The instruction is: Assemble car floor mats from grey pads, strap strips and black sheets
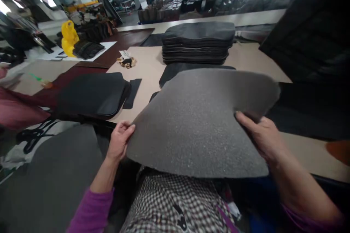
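Note:
A large grey sheet with a speckled, felt-like face [197, 123] is held up in front of me, over the table's near edge. My left hand [120, 140] pinches its left edge, thumb on top. At the notch in its right side, my right hand [262, 134] grips it, thumb on the near face and fingers behind. The sheet bends a little near that notch. Partly hidden behind it lies a dark flat piece [175, 72]. Beyond that rises a tall stack of black cut sheets [198, 45].
To the left lies a pile of black rounded pieces [93, 93] with a narrow dark strip [133, 93] beside it. A yellow object [69, 38] stands farther back. Dark sheeting [311, 36] leans at the right. A person's pink sleeve [19, 105] shows at far left.

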A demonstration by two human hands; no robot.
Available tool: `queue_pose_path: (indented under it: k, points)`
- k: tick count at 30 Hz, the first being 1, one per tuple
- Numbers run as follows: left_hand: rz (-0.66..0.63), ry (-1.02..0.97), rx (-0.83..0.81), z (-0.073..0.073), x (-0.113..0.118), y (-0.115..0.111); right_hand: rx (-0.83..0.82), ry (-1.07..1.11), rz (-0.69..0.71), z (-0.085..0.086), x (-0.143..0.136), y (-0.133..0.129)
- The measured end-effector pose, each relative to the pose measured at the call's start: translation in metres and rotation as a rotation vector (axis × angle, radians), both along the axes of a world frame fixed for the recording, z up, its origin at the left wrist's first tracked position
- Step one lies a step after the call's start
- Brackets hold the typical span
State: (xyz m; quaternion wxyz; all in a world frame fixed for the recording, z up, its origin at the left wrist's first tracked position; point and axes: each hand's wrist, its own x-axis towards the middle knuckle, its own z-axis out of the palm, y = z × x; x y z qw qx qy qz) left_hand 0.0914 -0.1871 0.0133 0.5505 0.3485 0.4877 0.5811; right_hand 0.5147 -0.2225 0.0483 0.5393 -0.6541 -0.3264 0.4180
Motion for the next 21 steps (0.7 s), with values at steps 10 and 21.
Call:
queue_pose_path:
  k: [10,21]
  points:
    - [-0.126,0.918,0.336,-0.020,-0.024,-0.002,0.117,-0.257,-0.154,-0.073,0.023,-0.050]
    - [0.035,0.924,0.275,-0.026,-0.022,0.000,0.127,-0.369,-0.098,-0.090,0.033,-0.062]
